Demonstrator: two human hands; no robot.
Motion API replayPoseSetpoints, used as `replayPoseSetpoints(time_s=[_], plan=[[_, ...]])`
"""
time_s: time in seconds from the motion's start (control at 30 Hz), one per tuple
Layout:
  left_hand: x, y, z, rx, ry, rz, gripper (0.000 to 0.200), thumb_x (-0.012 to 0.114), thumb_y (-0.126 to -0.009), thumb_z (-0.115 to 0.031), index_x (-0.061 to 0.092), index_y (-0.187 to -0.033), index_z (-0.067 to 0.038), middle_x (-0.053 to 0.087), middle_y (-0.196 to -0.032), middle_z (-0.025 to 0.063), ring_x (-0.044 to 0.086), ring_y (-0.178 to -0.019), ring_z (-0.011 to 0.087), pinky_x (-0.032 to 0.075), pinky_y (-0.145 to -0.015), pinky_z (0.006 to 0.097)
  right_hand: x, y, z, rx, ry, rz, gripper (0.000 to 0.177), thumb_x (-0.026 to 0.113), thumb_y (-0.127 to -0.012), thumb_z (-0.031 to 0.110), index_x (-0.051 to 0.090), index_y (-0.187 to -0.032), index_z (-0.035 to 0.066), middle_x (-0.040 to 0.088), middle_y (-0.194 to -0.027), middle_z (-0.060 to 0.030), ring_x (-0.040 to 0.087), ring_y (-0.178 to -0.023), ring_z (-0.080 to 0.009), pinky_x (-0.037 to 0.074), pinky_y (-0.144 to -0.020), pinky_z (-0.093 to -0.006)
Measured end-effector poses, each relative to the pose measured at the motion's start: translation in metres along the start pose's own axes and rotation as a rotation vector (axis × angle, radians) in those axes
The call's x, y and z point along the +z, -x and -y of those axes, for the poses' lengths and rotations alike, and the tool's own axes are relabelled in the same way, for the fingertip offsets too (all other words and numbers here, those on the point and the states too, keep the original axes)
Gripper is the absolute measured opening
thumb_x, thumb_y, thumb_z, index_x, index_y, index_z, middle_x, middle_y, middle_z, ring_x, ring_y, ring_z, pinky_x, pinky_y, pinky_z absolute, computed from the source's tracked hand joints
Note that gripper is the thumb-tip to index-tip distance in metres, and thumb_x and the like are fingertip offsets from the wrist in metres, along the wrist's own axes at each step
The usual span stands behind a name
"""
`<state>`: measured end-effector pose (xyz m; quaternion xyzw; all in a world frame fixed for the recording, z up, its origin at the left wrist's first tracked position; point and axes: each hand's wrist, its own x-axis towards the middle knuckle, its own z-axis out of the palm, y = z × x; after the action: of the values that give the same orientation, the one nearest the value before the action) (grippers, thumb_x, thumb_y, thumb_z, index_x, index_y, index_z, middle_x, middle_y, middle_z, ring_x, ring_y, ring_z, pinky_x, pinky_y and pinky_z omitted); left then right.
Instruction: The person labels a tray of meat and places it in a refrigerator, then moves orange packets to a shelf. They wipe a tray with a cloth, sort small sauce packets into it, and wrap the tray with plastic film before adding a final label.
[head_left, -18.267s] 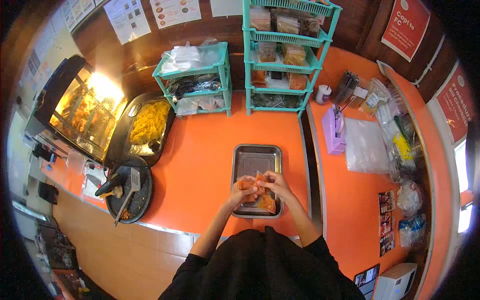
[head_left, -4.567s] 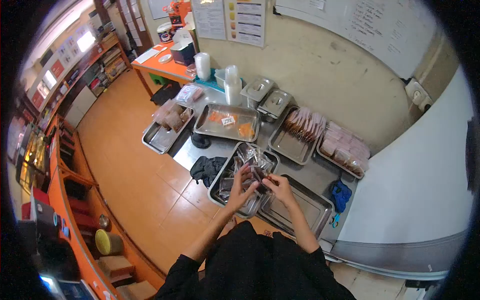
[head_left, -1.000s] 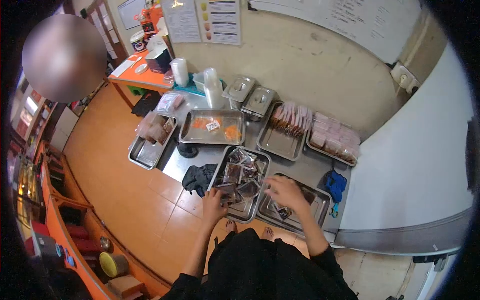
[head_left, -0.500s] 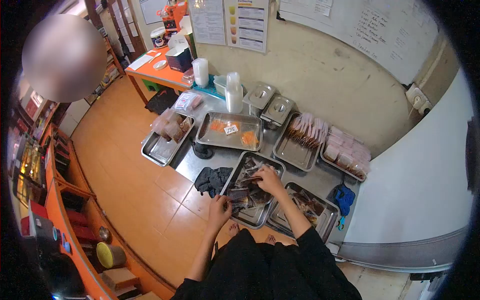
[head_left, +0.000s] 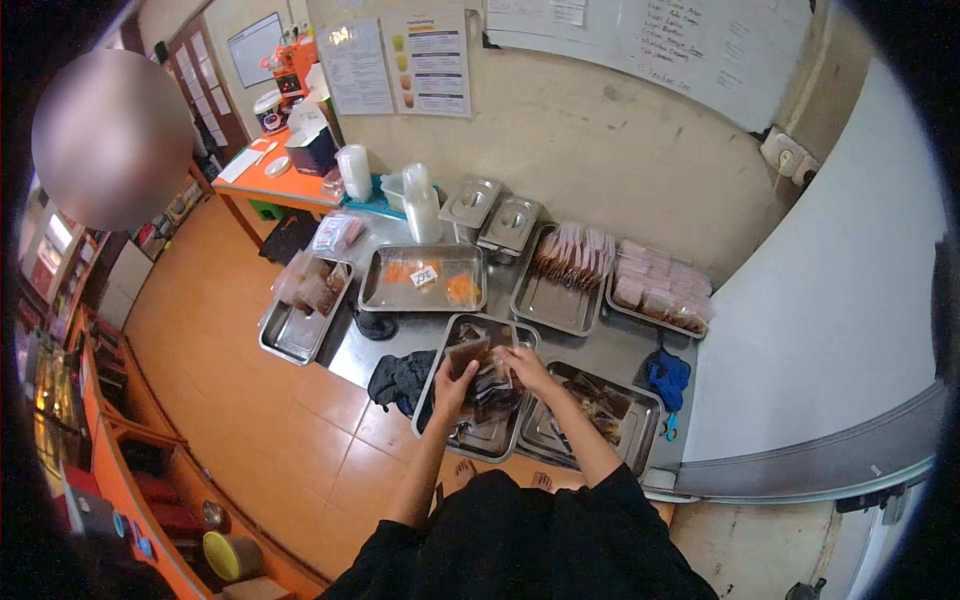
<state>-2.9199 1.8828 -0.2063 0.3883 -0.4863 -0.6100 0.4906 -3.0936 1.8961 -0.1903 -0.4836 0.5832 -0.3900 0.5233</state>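
Observation:
A small clear plastic packet with dark brown contents (head_left: 467,353) is upright over the middle metal tray (head_left: 428,420). My left hand (head_left: 455,388) is closed on its lower edge, thumb in front. My right hand (head_left: 526,369) is beside it to the right, fingers bent together at another dark packet (head_left: 503,352); the fingertips partly hide what they grip. More dark packets (head_left: 494,402) lie loose in the tray beneath both hands. Under my right forearm, a second metal tray (head_left: 640,430) holds similar packets (head_left: 605,408).
A tray with orange packets (head_left: 462,290) and a white label stands behind. Trays of upright packets (head_left: 572,250) and pink-topped packets (head_left: 660,285) are at the back right. Black cloth (head_left: 400,380), blue cloth (head_left: 668,378), scissors (head_left: 669,428) and stacked plastic cups (head_left: 422,208) surround them. A person (head_left: 115,140) is far left.
My left hand has risen from the tray's near left edge and now holds a packet up. My right hand has come closer to it. The camera view has shifted.

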Motion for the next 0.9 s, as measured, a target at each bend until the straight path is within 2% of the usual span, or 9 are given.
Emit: replayPoseSetpoints(time_s=[0.1, 0.27, 0.37, 0.43, 0.53, 0.6, 0.7, 0.77, 0.9], plan=[[-0.01, 0.001, 0.004, 0.05, -0.083, -0.039, 0.031, 0.064, -0.085, -0.012, 0.055, -0.112, 0.0, 0.063, -0.105, 0.0088, 0.058, -0.096, 0.0164, 0.043, -0.086, 0.0288, -0.003, 0.012, 0.008, 0.08, -0.275, -0.024, 0.032, 0.051, -0.093, 0.034, 0.065, -0.098, 0.006, 0.064, -0.088, -0.0008, 0.059, -0.074, -0.0105, 0.046, -0.061, -0.0265], [-0.025, 0.0, 0.012, 0.209, -0.406, -0.105, 0.027, 0.059, -0.086, -0.011, 0.055, -0.11, 0.001, 0.065, -0.1, 0.0098, 0.061, -0.092, 0.0163, 0.045, -0.081, 0.0278, -0.039, 0.037, 0.008, -0.405, 0.223, -0.306, 0.025, 0.062, -0.083, 0.026, 0.066, -0.076, 0.002, 0.056, -0.068, -0.0071, 0.057, -0.072, -0.0192, 0.045, -0.068, -0.0307], [-0.026, -0.002, 0.008, 0.246, -0.447, -0.059, 0.024, 0.058, -0.088, -0.012, 0.056, -0.107, 0.001, 0.065, -0.096, 0.0097, 0.061, -0.09, 0.0151, 0.046, -0.079, 0.0276, -0.072, 0.094, 0.052, -0.316, 0.361, -0.225, 0.021, 0.066, -0.077, 0.023, 0.066, -0.072, 0.003, 0.058, -0.081, -0.0127, 0.058, -0.081, -0.0249, 0.046, -0.071, -0.0343], [-0.026, -0.002, 0.002, 0.231, -0.423, -0.02, 0.024, 0.058, -0.087, -0.013, 0.057, -0.106, 0.001, 0.065, -0.094, 0.0094, 0.061, -0.088, 0.0149, 0.046, -0.078, 0.0277, -0.08, 0.114, 0.062, 0.175, 1.003, -0.264, 0.021, 0.068, -0.076, 0.024, 0.065, -0.083, 0.005, 0.058, -0.094, -0.0128, 0.058, -0.086, -0.0285, 0.047, -0.074, -0.037], [-0.028, -0.006, 0.003, 0.19, -0.398, 0.07, 0.024, 0.059, -0.087, -0.013, 0.056, -0.106, 0.001, 0.064, -0.094, 0.009, 0.06, -0.088, 0.0138, 0.046, -0.078, 0.0275, -0.052, 0.092, 0.056, -0.368, 0.879, -0.411, 0.033, 0.068, -0.075, 0.027, 0.061, -0.101, 0.009, 0.057, -0.101, -0.0118, 0.058, -0.089, -0.032, 0.047, -0.078, -0.0406], [-0.027, -0.005, 0.003, 0.157, -0.402, 0.121, 0.026, 0.06, -0.087, -0.014, 0.054, -0.107, 0.001, 0.064, -0.095, 0.0089, 0.059, -0.089, 0.013, 0.046, -0.079, 0.0272, -0.014, 0.062, 0.056, -0.528, 0.654, -0.243, 0.043, 0.068, -0.075, 0.03, 0.054, -0.113, 0.015, 0.058, -0.099, -0.0092, 0.058, -0.091, -0.0318, 0.046, -0.08, -0.0404], [-0.023, 0.001, -0.008, 0.088, -0.138, 0.286, 0.036, 0.066, -0.083, -0.016, 0.05, -0.11, 0.0, 0.062, -0.101, 0.009, 0.058, -0.093, 0.015, 0.045, -0.082, 0.0283, 0.02, 0.029, 0.034, -0.45, 0.795, -0.273, 0.034, 0.064, -0.078, 0.027, 0.058, -0.109, 0.015, 0.059, -0.095, -0.0081, 0.058, -0.089, -0.0307, 0.046, -0.079, -0.0411], [-0.025, 0.009, -0.02, 0.307, -0.52, 0.25, 0.047, 0.073, -0.076, -0.016, 0.046, -0.112, -0.003, 0.061, -0.105, 0.011, 0.058, -0.096, 0.0189, 0.044, -0.085, 0.0301, 0.022, 0.017, 0.024, -0.489, 0.83, -0.372, 0.023, 0.06, -0.08, 0.023, 0.061, -0.101, 0.014, 0.06, -0.09, -0.0073, 0.057, -0.083, -0.0296, 0.046, -0.076, -0.0421], [-0.035, 0.007, -0.016, 0.119, -0.588, 0.185, 0.052, 0.078, -0.066, -0.01, 0.048, -0.108, -0.005, 0.062, -0.099, 0.0129, 0.06, -0.095, 0.0227, 0.044, -0.084, 0.0322, -0.046, 0.074, 0.051, -0.316, 0.916, -0.27, 0.018, 0.058, -0.081, 0.022, 0.065, -0.094, 0.011, 0.061, -0.091, -0.0087, 0.056, -0.084, -0.0301, 0.044, -0.074, -0.0411]])
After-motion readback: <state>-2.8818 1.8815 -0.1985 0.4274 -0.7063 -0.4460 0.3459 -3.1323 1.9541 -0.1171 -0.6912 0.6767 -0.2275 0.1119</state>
